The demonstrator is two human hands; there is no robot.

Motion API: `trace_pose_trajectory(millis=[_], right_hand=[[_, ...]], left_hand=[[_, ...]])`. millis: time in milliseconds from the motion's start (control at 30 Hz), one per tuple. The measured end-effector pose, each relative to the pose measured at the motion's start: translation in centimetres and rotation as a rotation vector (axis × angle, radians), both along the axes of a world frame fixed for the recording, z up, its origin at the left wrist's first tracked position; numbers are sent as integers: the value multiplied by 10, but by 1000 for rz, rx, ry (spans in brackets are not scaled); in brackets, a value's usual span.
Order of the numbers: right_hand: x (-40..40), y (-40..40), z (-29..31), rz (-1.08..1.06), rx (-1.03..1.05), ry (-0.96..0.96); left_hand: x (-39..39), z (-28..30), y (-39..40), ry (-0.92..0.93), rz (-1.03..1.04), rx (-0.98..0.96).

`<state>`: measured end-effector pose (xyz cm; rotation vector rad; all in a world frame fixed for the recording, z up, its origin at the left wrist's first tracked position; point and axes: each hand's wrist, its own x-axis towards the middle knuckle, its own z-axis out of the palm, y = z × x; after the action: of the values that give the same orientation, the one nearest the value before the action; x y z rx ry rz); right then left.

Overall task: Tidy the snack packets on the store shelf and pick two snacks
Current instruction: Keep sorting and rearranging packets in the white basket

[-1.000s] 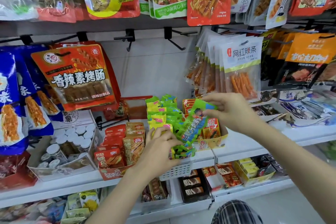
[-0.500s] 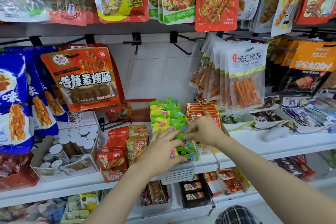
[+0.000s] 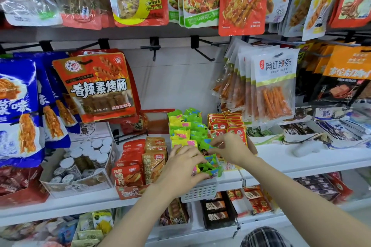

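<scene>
Small green and yellow snack packets stand in rows inside a white perforated basket at the middle of the shelf. My left hand rests over the front packets, its fingers curled around them at the basket's front edge. My right hand pinches the top of a green packet just behind, pressing it down among the others. Red and orange packets stand in a box right of the basket, partly hidden by my right hand.
A red carton of orange fish-snack packets sits left of the basket, next to a box of white-lidded jars. Hanging bags fill the hooks above. The white shelf extends right. Lower shelves hold more boxes.
My right hand has brought the green packet down from above the basket into the front rows. My left hand has shifted slightly onto the front packets. The camera has moved closer.
</scene>
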<state>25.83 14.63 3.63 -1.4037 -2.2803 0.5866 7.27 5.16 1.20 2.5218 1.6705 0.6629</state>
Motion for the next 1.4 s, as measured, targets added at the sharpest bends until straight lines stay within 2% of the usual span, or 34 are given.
trace_pose_trajectory(millis=[133,267,367,467,533,633,867,1000,1067,1133,1233,1300,1400], right_hand=[[-2,-5,13,-34,140,82],[23,-4,72,-41,205,180],[43,-9,111,-65,251,246],[57,-14,132,-144,177,402],[66,-16,138,-205,131,482],[80,-19,138,-259,137,550],[89,-22,137,-252,78,692],[86,-24,137,-247,100,670],[85,-26,138,-242,103,684],[84,-27,139,-232,91,709],[75,-27,141,-216,52,761],[69,-26,141,-219,28,762],[63,-26,141,-222,13,743]], left_hand=[[-2,3,0,37,12,-30],[1,2,1,65,39,-50],[3,3,1,3,79,-92],[6,8,4,-92,132,-178],[10,13,7,-93,144,-182],[11,20,9,-190,148,-213],[12,42,26,-279,150,-345],[16,57,35,-306,166,-287],[18,65,32,-474,197,-231],[21,73,22,-753,204,-248],[33,76,-5,-1248,67,-560],[40,70,-20,-1394,7,-650],[43,59,-30,-1528,93,-582]])
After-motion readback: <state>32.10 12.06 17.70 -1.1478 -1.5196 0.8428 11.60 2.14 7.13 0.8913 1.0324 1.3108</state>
